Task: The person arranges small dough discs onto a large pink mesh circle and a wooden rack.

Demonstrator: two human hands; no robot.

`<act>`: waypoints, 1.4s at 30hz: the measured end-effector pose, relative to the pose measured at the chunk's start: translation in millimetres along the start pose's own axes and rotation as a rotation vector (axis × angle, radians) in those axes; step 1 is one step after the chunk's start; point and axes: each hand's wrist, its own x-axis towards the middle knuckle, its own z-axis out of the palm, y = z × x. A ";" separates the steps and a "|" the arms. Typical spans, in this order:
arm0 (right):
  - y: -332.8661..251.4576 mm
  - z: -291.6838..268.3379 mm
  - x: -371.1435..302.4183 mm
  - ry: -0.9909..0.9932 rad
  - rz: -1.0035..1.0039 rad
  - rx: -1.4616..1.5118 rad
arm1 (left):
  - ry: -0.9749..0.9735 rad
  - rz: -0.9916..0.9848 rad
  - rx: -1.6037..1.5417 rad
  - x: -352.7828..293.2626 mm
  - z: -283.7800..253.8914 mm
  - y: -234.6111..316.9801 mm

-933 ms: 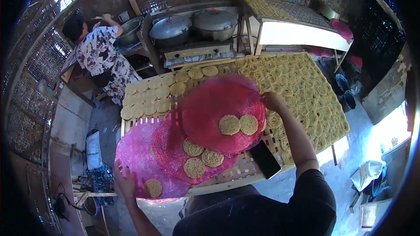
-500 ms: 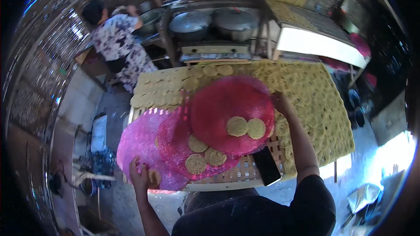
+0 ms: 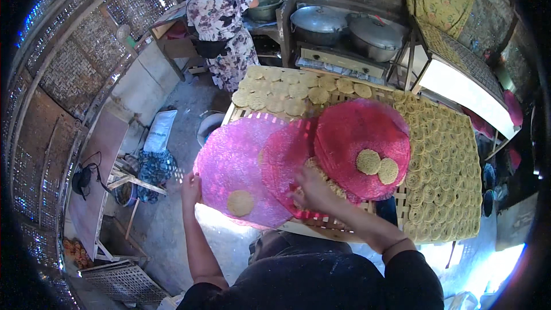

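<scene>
A light pink mesh sheet (image 3: pixel 241 155) hangs over the left end of the slatted table, with one round, flat noodle cake (image 3: pixel 240 202) near its front edge. My left hand (image 3: pixel 191 188) is closed at the sheet's left edge, seemingly pinching it. A darker red mesh sheet (image 3: pixel 281 161) overlaps it on the right. Over that sheet's front part, my right hand (image 3: pixel 317 192) reaches down with bent fingers; its fingertips and whatever they grip are hidden. Beside it, noodle cakes show partly. Another round red mesh (image 3: pixel 356 129) lies to the right, carrying two noodle cakes (image 3: pixel 377 166).
Rows of noodle coils (image 3: pixel 439 178) cover the table's right side; flat cakes (image 3: pixel 275 92) lie along its far left. A dark phone (image 3: pixel 386 209) sits by my right forearm. Beyond are lidded pots (image 3: pixel 376 34) and a person in a patterned outfit (image 3: pixel 224 23).
My view has swung left. My right hand has left the round red mesh's right edge for the cakes near the front. My left hand has moved to the pink sheet's left edge.
</scene>
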 end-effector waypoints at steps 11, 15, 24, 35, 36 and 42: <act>-14.3 47.3 -8.0 0.279 0.111 -0.037 | -0.037 0.083 -0.065 18.4 11.2 71.8; -12.4 12.5 -13.2 0.410 0.552 0.734 | -0.222 -0.021 -0.530 14.3 4.0 95.8; -39.8 -33.7 -0.3 0.682 0.606 1.167 | -0.348 -0.004 -0.546 15.0 -8.5 103.3; -125.3 38.2 93.4 0.476 0.365 0.554 | -0.723 -0.259 -1.083 33.8 4.2 53.4; -136.4 52.4 100.7 0.470 0.246 0.639 | -0.726 -0.270 -1.071 31.6 1.8 61.2; -135.1 93.7 104.6 0.086 0.231 0.567 | -0.697 -0.287 -1.034 30.1 -0.7 60.1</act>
